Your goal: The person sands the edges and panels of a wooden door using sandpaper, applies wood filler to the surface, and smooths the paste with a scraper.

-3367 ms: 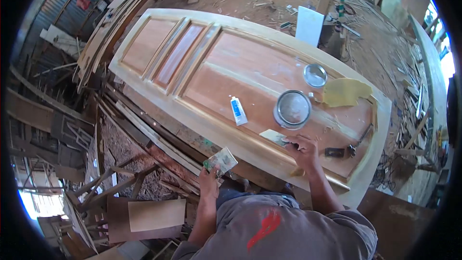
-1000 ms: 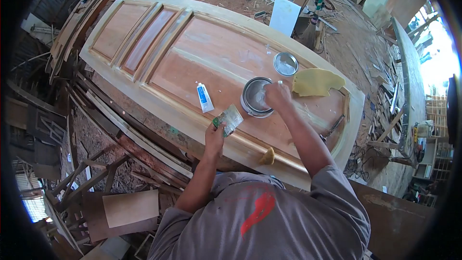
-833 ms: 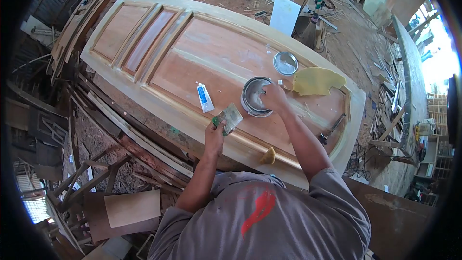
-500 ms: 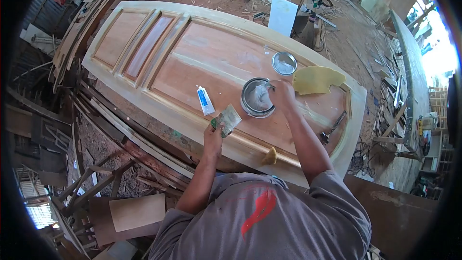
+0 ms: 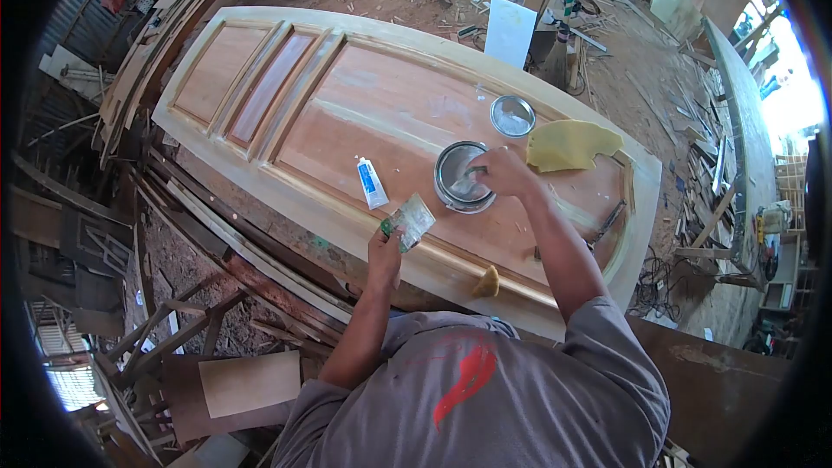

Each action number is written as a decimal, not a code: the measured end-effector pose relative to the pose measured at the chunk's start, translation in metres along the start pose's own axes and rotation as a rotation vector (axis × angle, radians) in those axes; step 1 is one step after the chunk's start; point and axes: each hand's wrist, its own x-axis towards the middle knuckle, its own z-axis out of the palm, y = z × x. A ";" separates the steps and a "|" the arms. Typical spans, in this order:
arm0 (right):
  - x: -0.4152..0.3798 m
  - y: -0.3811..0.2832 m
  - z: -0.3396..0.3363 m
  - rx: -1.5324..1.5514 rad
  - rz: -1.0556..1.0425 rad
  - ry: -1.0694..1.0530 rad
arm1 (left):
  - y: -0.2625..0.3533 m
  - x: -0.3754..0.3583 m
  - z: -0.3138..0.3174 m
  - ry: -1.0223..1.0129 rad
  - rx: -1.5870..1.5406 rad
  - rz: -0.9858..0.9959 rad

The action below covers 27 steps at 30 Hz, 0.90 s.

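Left hand [image 5: 384,247] holds the scraper [image 5: 408,220], blade pointing up-right toward the tin [image 5: 460,177].

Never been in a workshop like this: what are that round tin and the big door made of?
The tin by the right hand looks like metal: silvery, shiny rim. The door looks like bare wood: reddish panels, paler frame, grain showing, apparently unpainted.
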 end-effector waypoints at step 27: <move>0.004 -0.002 0.051 -0.075 0.186 0.258 | 0.004 -0.010 0.008 -0.016 -0.041 -0.010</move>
